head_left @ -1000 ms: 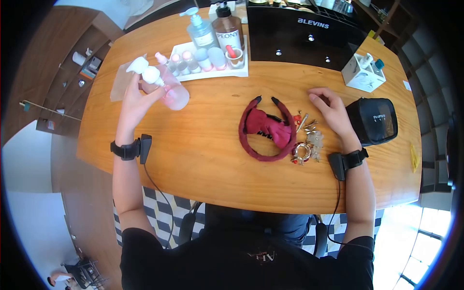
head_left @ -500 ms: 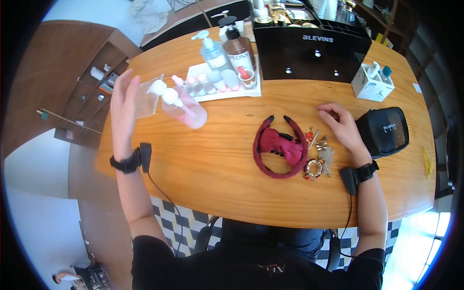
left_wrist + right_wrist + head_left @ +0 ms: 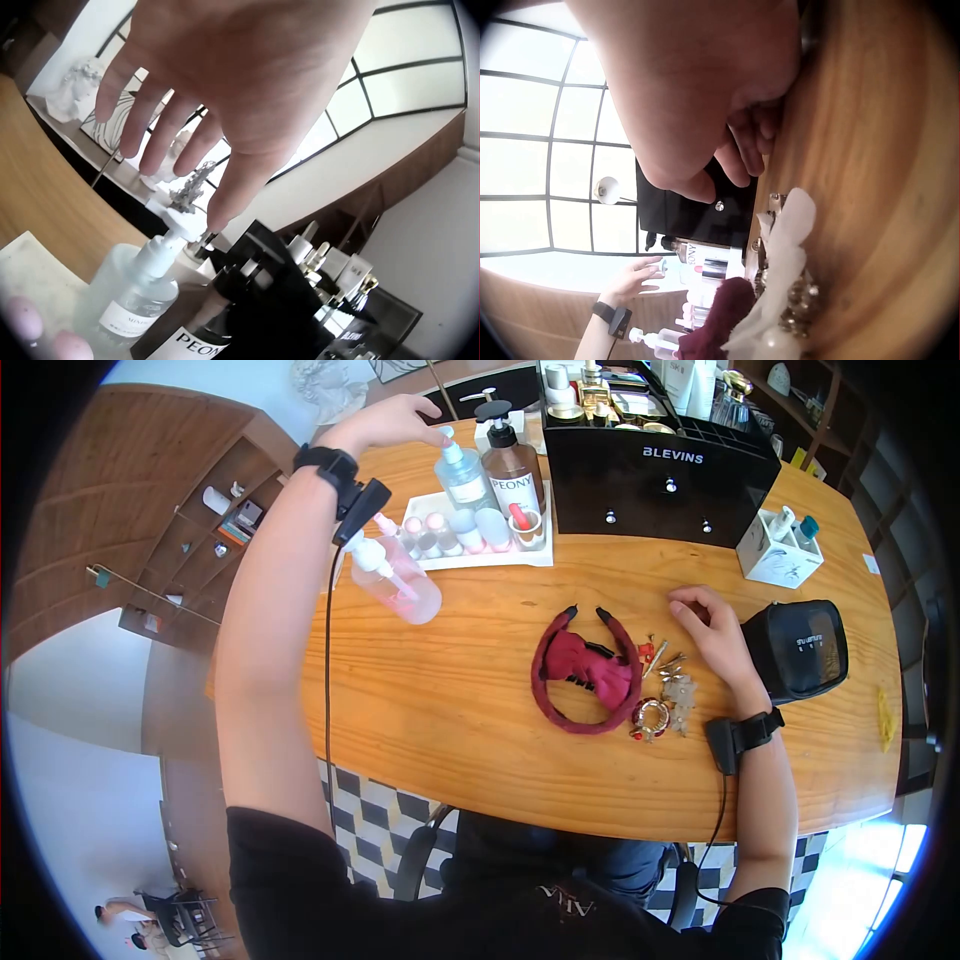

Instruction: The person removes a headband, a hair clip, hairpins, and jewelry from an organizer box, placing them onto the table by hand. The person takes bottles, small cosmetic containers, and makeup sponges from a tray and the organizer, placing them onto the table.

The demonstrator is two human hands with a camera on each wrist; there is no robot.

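Note:
My left hand (image 3: 388, 422) reaches over the back left of the table, fingers extended and apart. Right by its fingertips is the pump head of a pale blue pump bottle (image 3: 465, 482), also seen below the thumb in the left wrist view. Beside that stands a brown pump bottle (image 3: 516, 478) labelled PEONY. A pink pump bottle (image 3: 412, 598) stands nearer me, under the left wrist. My right hand (image 3: 712, 638) rests on the table with loosely bent fingers, holding nothing. To its left lie a dark red headband (image 3: 541, 685), a magenta bow clip (image 3: 605, 682) and small hair ornaments (image 3: 680, 695).
A white tray (image 3: 540, 557) carries the pump bottles and several small bottles. Behind it, a black BLEVINS organizer (image 3: 640, 490) holds cosmetics. At right are a white square holder (image 3: 775, 568) and a black box (image 3: 798, 650). A cable (image 3: 328, 660) hangs from the left wrist.
My left hand has let go of the pink pump bottle, lifted away and moved forward and right to the blue pump bottle. The right hand has stayed in place while the head view shifted.

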